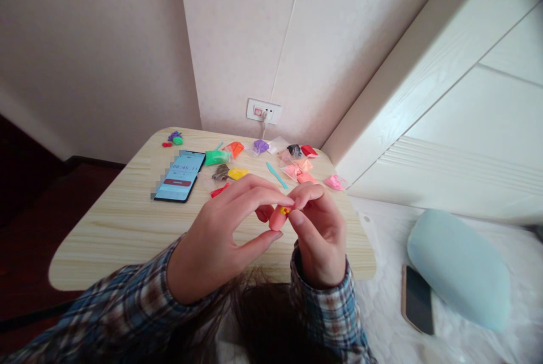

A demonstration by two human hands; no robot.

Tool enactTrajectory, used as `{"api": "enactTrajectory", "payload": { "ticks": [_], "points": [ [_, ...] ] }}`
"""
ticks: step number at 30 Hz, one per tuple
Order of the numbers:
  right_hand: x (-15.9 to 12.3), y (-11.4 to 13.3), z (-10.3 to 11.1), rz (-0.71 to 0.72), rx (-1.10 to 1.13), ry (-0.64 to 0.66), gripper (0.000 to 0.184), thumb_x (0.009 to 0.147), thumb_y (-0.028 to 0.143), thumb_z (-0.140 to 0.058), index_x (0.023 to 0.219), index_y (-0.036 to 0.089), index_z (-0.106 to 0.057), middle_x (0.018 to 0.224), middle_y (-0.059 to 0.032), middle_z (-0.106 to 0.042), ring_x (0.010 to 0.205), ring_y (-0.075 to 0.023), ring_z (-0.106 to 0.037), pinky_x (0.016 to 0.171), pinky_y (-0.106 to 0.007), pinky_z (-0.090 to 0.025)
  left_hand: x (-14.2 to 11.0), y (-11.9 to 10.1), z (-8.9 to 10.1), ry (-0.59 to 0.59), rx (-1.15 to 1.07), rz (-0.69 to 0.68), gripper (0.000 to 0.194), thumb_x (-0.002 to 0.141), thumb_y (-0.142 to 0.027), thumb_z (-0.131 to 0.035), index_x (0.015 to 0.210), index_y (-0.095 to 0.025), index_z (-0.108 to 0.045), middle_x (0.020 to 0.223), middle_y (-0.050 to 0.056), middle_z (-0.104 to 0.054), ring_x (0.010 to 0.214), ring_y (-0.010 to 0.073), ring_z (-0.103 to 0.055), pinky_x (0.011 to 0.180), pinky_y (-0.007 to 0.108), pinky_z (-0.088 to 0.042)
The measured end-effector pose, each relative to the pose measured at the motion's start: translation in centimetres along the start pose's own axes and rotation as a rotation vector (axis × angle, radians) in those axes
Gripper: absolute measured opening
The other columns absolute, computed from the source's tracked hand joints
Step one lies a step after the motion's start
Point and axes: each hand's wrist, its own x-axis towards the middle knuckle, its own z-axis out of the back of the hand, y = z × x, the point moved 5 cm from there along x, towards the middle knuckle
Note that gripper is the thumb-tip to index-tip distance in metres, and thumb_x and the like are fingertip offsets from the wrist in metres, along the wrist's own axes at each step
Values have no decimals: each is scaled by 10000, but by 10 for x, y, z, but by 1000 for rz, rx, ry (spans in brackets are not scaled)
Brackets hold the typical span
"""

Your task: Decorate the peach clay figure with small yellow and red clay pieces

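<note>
Between my two hands, above the near part of the wooden table (119, 239), is a small coral-pink piece of modelling clay (278, 219) with a bit of yellow clay (284, 211) on it. My left hand (229, 228) holds the pink piece between thumb and fingertips. The thumb and index finger of my right hand (318, 228) pinch at its right end, by the yellow bit. Just beyond the hands lie a turquoise modelling tool (277, 175) and bags of clay, among them yellow (238, 173), peach (304, 166) and green (217, 157).
A phone showing a timer (180, 176) lies at the table's left. Small purple, green and red clay shapes (175, 138) sit at the far left corner. Behind is a wall socket (263, 111). To the right, a pale blue cushion (458, 268) and a second phone (418, 299) rest on white bedding.
</note>
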Motion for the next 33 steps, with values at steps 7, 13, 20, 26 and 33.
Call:
{"api": "enactTrajectory", "payload": {
  "ticks": [7,13,20,26,33],
  "points": [
    [4,-5,3,-24,11,79,134,813,331,-624,842,216,-563,764,14,-506,715,-124,-497,666,-279,-427,1,2,0,-19,-10,-9,202,771,-71,-614,929,-196,-611,953,29,-632,888,154,-607,758,264,-539],
    [16,-23,61,21,-415,-81,160,813,351,-588,785,194,-574,733,2,-559,687,-129,-537,642,-274,-452,-2,30,1,-33,-238,131,204,757,-83,-624,934,-182,-603,1040,40,-575,860,131,-623,742,257,-567],
    [17,-92,77,-212,-1089,192,109,758,163,-533,784,157,-639,778,-51,-631,668,-151,-565,694,-314,-458,-2,54,7,-56,-329,255,261,708,-109,-682,954,-161,-611,908,23,-617,794,130,-646,732,257,-578],
    [24,-102,49,-245,-1244,315,135,763,135,-546,795,190,-665,910,-73,-633,947,-230,-550,872,-407,-341,-3,58,13,-66,-329,292,259,711,-121,-683,953,-167,-605,918,44,-645,794,160,-656,752,321,-584],
    [29,-109,41,-273,-1302,388,80,774,160,-573,791,183,-647,935,-60,-617,974,-220,-540,871,-396,-288,-8,61,14,-53,-306,307,267,716,-142,-685,971,-161,-608,949,53,-632,812,160,-654,769,319,-576]
  ]
}}
